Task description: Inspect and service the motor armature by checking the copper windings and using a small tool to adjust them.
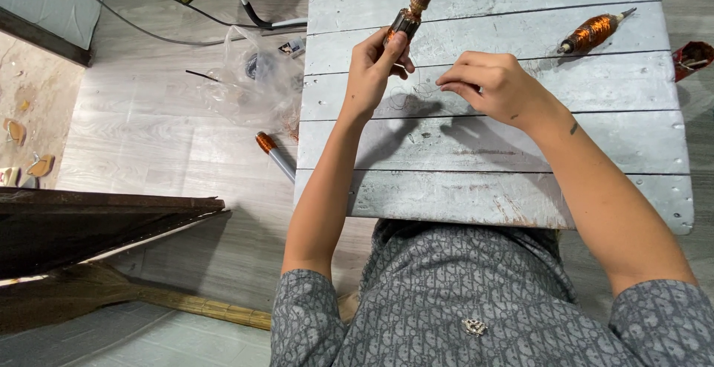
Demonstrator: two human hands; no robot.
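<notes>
My left hand (pixel 375 62) grips a motor armature (pixel 410 13) with copper windings, holding it tilted up over the grey plank table (pixel 483 159). To its right, my right hand (pixel 494 84) has its fingers pinched together on a thin copper wire (pixel 418 93) that loops loosely between both hands just above the planks. A second copper-wound armature (pixel 595 31) lies on the table at the far right, apart from both hands.
A clear plastic bag (pixel 249 77) with small parts lies on the wooden floor left of the table. An orange-tipped metal rod (pixel 274 155) leans by the table's left edge. Cables (pixel 149 10) run across the floor. A broom (pixel 149 296) lies at lower left.
</notes>
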